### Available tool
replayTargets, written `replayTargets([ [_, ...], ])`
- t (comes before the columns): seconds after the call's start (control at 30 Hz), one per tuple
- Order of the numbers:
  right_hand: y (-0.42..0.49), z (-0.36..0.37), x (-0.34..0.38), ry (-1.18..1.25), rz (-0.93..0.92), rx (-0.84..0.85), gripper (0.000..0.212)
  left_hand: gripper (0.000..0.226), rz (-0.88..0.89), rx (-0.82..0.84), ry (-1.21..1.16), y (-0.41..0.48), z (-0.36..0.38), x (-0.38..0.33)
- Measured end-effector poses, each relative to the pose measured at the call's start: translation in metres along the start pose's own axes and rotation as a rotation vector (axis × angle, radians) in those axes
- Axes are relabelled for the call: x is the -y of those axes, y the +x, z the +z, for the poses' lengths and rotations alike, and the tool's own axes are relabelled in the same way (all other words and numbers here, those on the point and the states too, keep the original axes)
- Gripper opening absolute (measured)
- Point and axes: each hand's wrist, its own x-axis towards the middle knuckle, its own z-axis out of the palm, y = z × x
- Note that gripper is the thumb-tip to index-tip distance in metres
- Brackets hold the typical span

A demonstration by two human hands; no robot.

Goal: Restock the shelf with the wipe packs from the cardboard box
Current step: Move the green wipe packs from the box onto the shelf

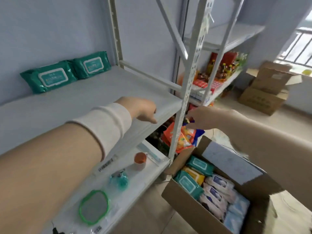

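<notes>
Lower shelf near left: green-rimmed mirror (93,207), teal bottle (119,180), orange cup (140,160). Orange snack bags (180,137) behind upright. Far right: stacked brown cartons (268,86), sauce bottles (221,68) on 2nd rack.

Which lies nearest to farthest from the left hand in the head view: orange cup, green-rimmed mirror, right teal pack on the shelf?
From the left hand:
1. Orange cup, lower shelf, directly below.
2. Right teal pack, back of the shelf.
3. Green-rimmed mirror, lower shelf, near the camera.

Glossy plastic wipe packs (67,72), matt cardboard box (190,205), painted metal shelf (94,98).
</notes>
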Motion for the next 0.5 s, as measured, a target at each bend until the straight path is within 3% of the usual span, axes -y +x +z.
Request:
replayTargets([
  [0.13, -0.066, 0.066, -0.074, 0.099, 0.117, 0.172, 0.052, 0.06, 0.189, 0.1, -0.041, 0.026, 0.007, -0.105],
  [0.27, -0.11, 0.15, -0.138, 0.141, 0.3, 0.323, 0.052, 0.059, 0.28, 0.238, 0.083, 0.065, 0.045, -0.19],
  [0.5, -0.09, 0.277, -0.185, 0.358, 0.445, 0.445, 0.045, 0.056, 0.39, 0.421, 0.088, 0.155, 0.122, -0.264],
])
